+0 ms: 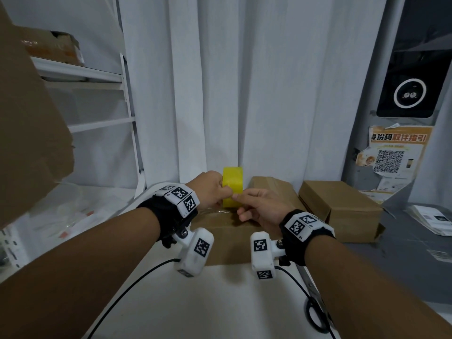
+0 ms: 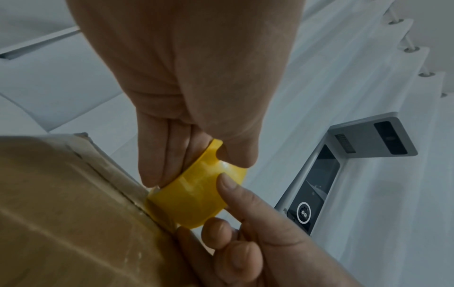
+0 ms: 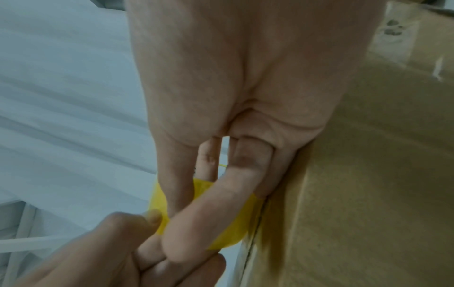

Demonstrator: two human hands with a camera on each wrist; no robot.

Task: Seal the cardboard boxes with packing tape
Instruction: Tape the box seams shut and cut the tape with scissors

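Note:
A yellow tape roll (image 1: 232, 186) (image 2: 196, 196) (image 3: 236, 225) stands on edge on the top of a cardboard box (image 1: 221, 243) (image 2: 61, 213) (image 3: 368, 174), over its taped centre seam. My left hand (image 1: 226, 192) (image 2: 191, 155) grips the roll from the left, fingers through the core and thumb on the outer face. My right hand (image 1: 236, 197) (image 3: 176, 223) meets it from the right. Its index fingertip (image 2: 229, 184) and thumb lie on the roll's outer layer and the other fingers are curled. I cannot see a loose tape end.
Two more brown boxes stand behind (image 1: 271, 192) and to the right (image 1: 342, 211). Scissors (image 1: 315, 311) lie near the table's front right. A white curtain (image 1: 244, 94) hangs behind, a shelf (image 1: 97, 77) and a large cardboard sheet (image 1: 29, 118) on the left, papers (image 1: 433, 218) far right.

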